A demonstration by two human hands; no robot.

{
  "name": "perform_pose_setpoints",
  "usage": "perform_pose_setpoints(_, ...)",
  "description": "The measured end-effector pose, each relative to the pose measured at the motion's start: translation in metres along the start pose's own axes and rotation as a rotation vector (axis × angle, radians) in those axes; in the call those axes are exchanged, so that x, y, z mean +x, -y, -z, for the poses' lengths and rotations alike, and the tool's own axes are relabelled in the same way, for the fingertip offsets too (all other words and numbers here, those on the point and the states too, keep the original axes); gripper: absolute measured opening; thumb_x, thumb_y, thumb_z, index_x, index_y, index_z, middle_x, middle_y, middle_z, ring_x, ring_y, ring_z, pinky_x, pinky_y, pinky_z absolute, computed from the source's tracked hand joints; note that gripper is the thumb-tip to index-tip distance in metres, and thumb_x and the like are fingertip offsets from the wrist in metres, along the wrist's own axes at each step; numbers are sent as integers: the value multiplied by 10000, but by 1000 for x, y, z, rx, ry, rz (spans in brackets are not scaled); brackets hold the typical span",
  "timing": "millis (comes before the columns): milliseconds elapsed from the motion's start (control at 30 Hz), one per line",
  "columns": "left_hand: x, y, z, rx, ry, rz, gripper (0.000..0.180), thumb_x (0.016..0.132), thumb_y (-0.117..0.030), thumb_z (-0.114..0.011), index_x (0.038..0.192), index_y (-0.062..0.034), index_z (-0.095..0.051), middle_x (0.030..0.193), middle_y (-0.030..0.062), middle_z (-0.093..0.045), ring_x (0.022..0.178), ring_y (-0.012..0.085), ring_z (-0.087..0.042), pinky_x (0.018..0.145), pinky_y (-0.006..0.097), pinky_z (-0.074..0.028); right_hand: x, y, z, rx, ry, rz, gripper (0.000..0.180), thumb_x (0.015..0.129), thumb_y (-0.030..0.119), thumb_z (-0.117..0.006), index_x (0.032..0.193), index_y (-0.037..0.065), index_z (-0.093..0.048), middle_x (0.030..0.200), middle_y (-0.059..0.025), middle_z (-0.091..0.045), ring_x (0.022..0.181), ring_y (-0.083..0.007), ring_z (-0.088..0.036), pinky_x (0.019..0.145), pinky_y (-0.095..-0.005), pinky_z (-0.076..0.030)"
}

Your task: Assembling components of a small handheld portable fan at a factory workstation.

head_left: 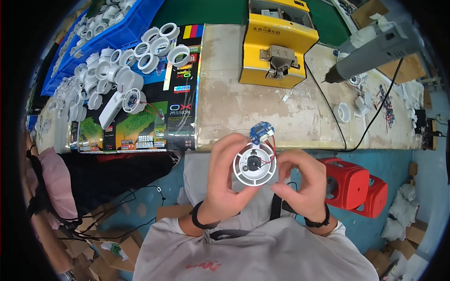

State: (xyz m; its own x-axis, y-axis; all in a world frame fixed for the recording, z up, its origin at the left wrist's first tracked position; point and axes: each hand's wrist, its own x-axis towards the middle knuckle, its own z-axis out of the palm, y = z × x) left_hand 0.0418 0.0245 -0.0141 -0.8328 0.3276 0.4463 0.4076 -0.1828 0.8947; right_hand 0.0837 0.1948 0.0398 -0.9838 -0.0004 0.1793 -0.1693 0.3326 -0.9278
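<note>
My left hand [222,180] is closed round a white round plastic housing [238,174] with a spoked rim, held in front of my body near the bench edge. Inside the housing sits a black round part with thin red and black wires. A small blue circuit board [261,132] with a white connector sticks out above the rim, beside my left fingertips, joined by the wires. My right hand [304,180] is at the housing's right side, its thumb and forefinger curved and apart, with nothing visible between them.
White plastic rings and cups [101,75] lie heaped at the left, by a blue bin [133,23]. A yellow machine [276,51] stands at the back, with a grey power screwdriver [370,58] to its right. Red stools [349,185] stand below the bench. Another person sits at the left.
</note>
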Motion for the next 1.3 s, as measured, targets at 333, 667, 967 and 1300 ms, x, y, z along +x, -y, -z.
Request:
perform_pose_setpoints(333, -4, -4, 17, -21, 96, 134, 723, 724, 92, -558, 1370, 59, -235, 1345, 255, -374, 1171, 349, -507, 982, 425, -413, 14, -11, -11, -75, -185, 172, 444, 610, 13, -779, 1019, 4, -608, 995, -117, -588, 708, -149, -571, 588, -252, -454)
perform_pose_setpoints(667, 4, 3, 34, 146, 288, 65, 783, 721, -39, -679, 1369, 43, -248, 1348, 219, -340, 1229, 308, -422, 1020, 397, -352, 15, -12, -10, -424, -90, 320, 336, 623, -8, -759, 938, 26, -650, 917, -100, -606, 705, -210, -600, 572, -286, -472)
perform_pose_setpoints(967, 1, 11, 2, 78, -162, 142, 807, 540, -2, -825, 1219, -17, -390, 1244, 153, -409, 1092, 259, -496, 873, 308, -445, 22, -16, -12, -185, -86, 295, 166, 682, -77, -667, 821, -23, -594, 781, -121, -623, 676, -238, -627, 588, -278, -489)
perform_pose_setpoints(1300, 7, -3, 13, 99, 58, 143, 662, 574, -20, -794, 1163, 28, -496, 1152, 206, -553, 1046, 348, -571, 873, 365, -465, 47, -7, -1, 155, 139, 127, 114, 761, -58, -643, 863, -41, -594, 829, -113, -632, 685, -164, -629, 626, -254, -514)
